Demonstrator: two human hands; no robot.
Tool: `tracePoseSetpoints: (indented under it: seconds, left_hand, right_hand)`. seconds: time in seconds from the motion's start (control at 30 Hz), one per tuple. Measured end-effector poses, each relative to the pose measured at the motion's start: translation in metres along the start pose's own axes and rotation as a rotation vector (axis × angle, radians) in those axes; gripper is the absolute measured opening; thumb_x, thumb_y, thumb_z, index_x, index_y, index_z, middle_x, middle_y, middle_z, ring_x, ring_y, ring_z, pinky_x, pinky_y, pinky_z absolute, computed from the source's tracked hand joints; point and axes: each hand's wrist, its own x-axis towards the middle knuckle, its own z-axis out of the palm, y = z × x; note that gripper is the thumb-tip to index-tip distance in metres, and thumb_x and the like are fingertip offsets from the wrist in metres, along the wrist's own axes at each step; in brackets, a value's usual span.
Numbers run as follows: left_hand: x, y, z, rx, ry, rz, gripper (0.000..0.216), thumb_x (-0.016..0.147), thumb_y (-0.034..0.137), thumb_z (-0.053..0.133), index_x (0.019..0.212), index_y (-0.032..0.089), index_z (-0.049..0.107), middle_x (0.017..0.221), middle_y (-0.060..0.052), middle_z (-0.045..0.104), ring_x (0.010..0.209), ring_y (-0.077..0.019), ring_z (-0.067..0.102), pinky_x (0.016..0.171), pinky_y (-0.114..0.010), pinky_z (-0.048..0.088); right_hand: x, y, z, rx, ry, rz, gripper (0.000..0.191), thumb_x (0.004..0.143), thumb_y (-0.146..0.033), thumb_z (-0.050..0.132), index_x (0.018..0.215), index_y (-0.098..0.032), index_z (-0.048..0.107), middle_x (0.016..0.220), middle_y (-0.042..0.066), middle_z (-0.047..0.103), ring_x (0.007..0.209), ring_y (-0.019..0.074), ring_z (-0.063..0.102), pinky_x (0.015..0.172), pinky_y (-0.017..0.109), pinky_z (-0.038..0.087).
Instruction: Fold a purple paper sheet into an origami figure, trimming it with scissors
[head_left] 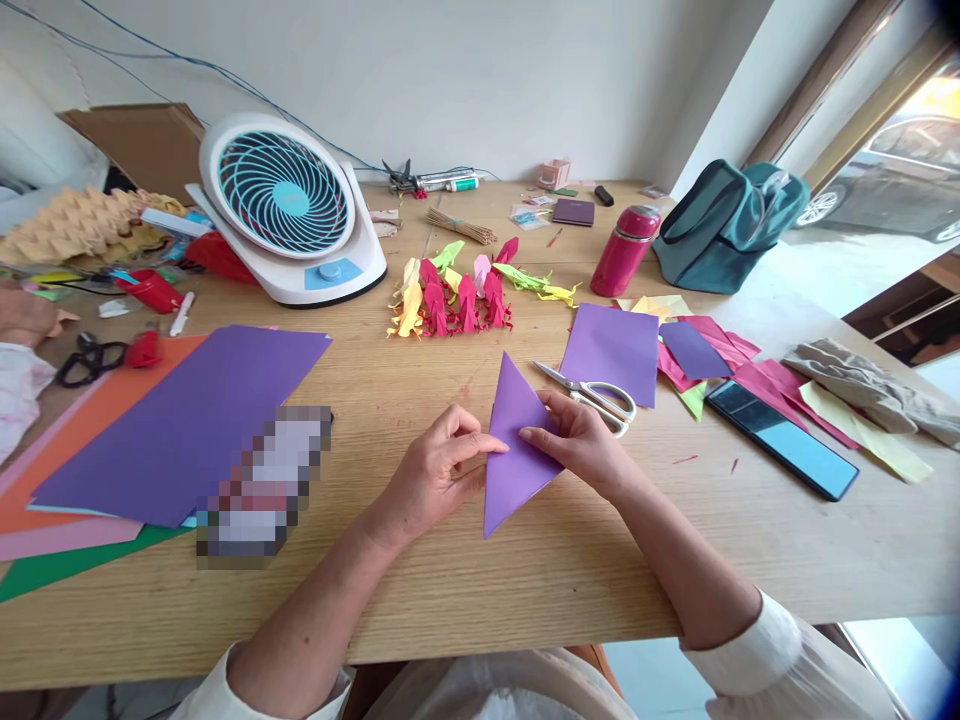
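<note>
A sheet of purple paper (511, 480), folded into a triangle, is between my hands above the wooden table. My right hand (583, 440) grips its right side, thumb on top and fingers partly behind. At the long left edge, my left hand (448, 458) pinches the paper between forefinger and the fingers below. White-handled scissors (611, 405) lie just beyond my right hand, their blades pointing to the upper left. Behind them is a flat purple sheet (611, 350). Several folded paper figures (457, 290) in red, yellow, green and pink stand farther back.
A fan (289, 210) stands at the back left. Coloured sheets (187, 420) and a pixelated object (266, 485) lie left. A red flask (624, 250), teal bag (724, 230), paper scraps (772, 385) and a phone (784, 440) are right. Another person's hand (26, 315) shows at far left.
</note>
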Motion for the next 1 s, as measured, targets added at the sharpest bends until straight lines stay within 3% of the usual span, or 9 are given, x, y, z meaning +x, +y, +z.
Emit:
tracePoseSetpoints:
  seconds: [0.1, 0.23, 0.4, 0.67, 0.83, 1.0]
  left_hand:
    - [0.001, 0.001, 0.000, 0.178, 0.041, 0.156, 0.020, 0.093, 0.020, 0.063, 0.108, 0.028, 0.075, 0.099, -0.006, 0.065, 0.093, -0.0178, 0.058, 0.084, -0.032, 0.052]
    - [0.002, 0.002, -0.001, 0.129, -0.023, 0.258, 0.027, 0.095, 0.015, 0.059, 0.116, 0.026, 0.071, 0.107, -0.005, 0.073, 0.103, -0.0189, 0.062, 0.091, -0.034, 0.052]
    - [0.001, 0.003, -0.001, 0.078, 0.035, 0.269, 0.023, 0.093, 0.014, 0.063, 0.112, 0.022, 0.071, 0.102, -0.006, 0.075, 0.096, -0.0172, 0.067, 0.086, -0.031, 0.054]
    - [0.000, 0.006, 0.000, 0.021, 0.103, 0.175, 0.019, 0.094, 0.014, 0.061, 0.105, 0.023, 0.073, 0.101, -0.006, 0.075, 0.094, -0.0156, 0.070, 0.085, -0.028, 0.057]
    - [-0.003, 0.007, 0.005, 0.019, 0.183, 0.112, 0.021, 0.092, 0.007, 0.061, 0.101, 0.022, 0.073, 0.101, -0.005, 0.075, 0.093, -0.0130, 0.071, 0.084, -0.025, 0.057]
    - [-0.006, 0.008, 0.007, 0.143, 0.199, 0.141, 0.023, 0.090, 0.005, 0.063, 0.104, 0.022, 0.071, 0.104, -0.004, 0.074, 0.094, -0.0128, 0.071, 0.086, -0.024, 0.055]
  right_hand:
    - [0.000, 0.002, -0.001, -0.038, -0.022, -0.013, 0.043, 0.079, -0.042, 0.078, 0.117, -0.025, 0.066, 0.095, 0.001, 0.072, 0.078, 0.0175, 0.066, 0.065, 0.027, 0.053]
    - [-0.001, 0.000, 0.000, 0.008, -0.060, -0.001, 0.047, 0.078, -0.041, 0.079, 0.120, -0.026, 0.064, 0.099, 0.001, 0.072, 0.083, 0.0183, 0.067, 0.071, 0.028, 0.053]
    - [-0.001, -0.003, 0.001, 0.018, -0.069, 0.000, 0.046, 0.078, -0.039, 0.080, 0.118, -0.025, 0.063, 0.095, 0.000, 0.072, 0.076, 0.0159, 0.065, 0.065, 0.026, 0.050]
    - [-0.002, -0.007, 0.008, 0.017, 0.057, -0.027, 0.042, 0.076, -0.043, 0.080, 0.112, -0.026, 0.067, 0.096, 0.001, 0.072, 0.080, 0.0187, 0.066, 0.068, 0.029, 0.052]
    - [-0.002, -0.005, 0.009, -0.017, 0.127, -0.076, 0.042, 0.077, -0.043, 0.080, 0.114, -0.027, 0.067, 0.107, 0.004, 0.073, 0.091, 0.0231, 0.068, 0.076, 0.034, 0.055]
    - [-0.003, -0.003, 0.011, -0.080, 0.187, -0.129, 0.038, 0.080, -0.041, 0.078, 0.114, -0.029, 0.067, 0.113, 0.004, 0.072, 0.098, 0.0248, 0.067, 0.084, 0.037, 0.055]
